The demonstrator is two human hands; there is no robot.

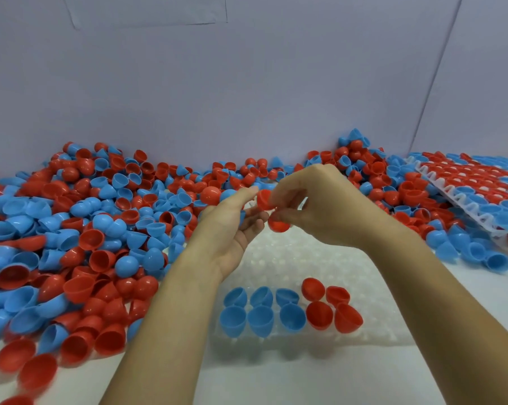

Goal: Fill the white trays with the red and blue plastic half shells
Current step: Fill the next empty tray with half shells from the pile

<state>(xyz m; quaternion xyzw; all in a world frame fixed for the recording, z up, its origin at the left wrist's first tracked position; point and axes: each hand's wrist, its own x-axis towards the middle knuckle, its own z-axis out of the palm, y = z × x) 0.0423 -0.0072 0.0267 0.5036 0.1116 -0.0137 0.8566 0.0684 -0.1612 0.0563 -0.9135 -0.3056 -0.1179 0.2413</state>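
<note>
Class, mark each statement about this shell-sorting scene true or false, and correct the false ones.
1. The near white tray holds six blue shells and four red ones. True.
2. The right hand pinches a blue shell. False: it pinches a red shell.
3. The filled tray lies at the far right. True.
4. The loose pile is all red. False: red and blue are mixed.
5. The left hand rests flat on the table. False: it is raised near the right hand.
</note>
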